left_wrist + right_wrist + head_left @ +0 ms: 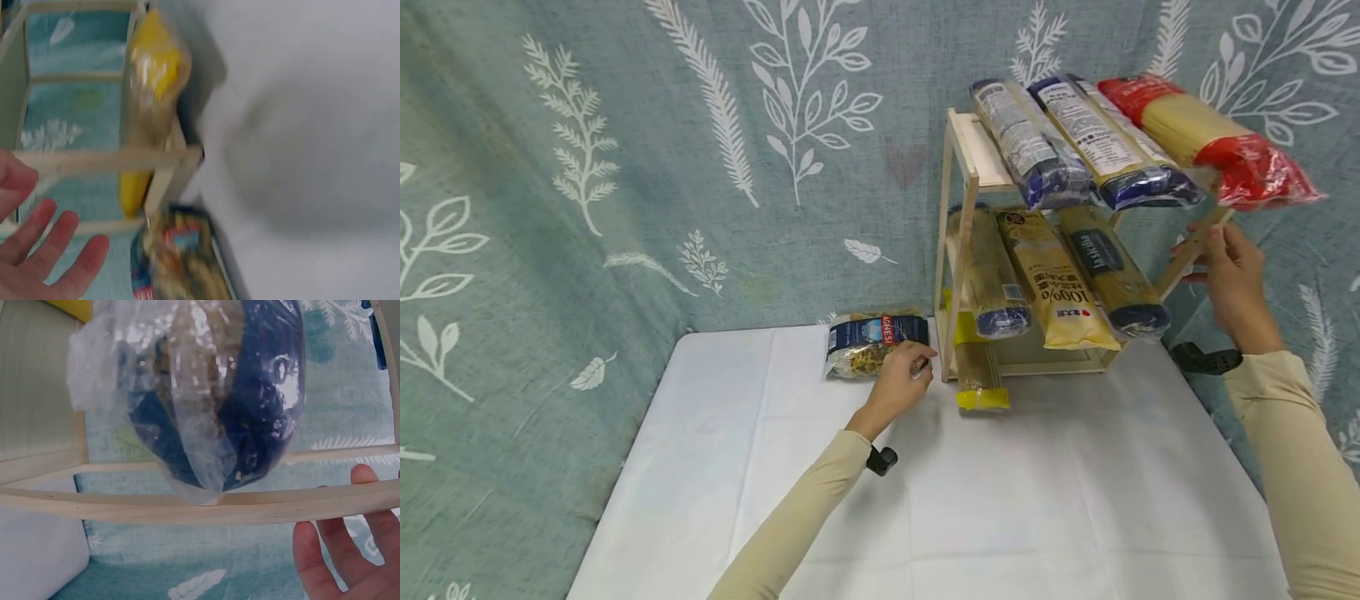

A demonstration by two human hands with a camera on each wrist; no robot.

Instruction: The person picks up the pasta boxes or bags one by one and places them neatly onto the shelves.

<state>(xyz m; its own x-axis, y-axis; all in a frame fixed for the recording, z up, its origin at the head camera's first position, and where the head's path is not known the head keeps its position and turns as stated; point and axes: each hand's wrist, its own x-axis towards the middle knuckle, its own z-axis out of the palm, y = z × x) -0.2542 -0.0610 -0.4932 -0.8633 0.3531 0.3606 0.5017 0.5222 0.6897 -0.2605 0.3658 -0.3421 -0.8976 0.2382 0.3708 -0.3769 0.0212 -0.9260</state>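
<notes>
A light wooden two-tier rack (958, 158) bears bags of pasta on both tiers. At its right side my right hand (1236, 283) grips the upright post (250, 509), with fingertips showing past the wood in the right wrist view. My left hand (898, 383) is beside the rack's front left post (106, 161), fingers apart and holding nothing. Just behind that hand lies a bag of mixed-colour pasta (853, 354) with a blue and red label, also visible in the left wrist view. A yellow-ended pasta pack (981, 379) sticks out at the rack's bottom left.
Two blue-ended packs (1097, 137) and a red-ended spaghetti pack (1195, 129) lie on the top tier. On the middle tier are a yellow noodle pack (1052, 283) and dark-labelled packs (1108, 267). A white cloth (1000, 500) covers the table; patterned curtain (700, 150) hangs behind.
</notes>
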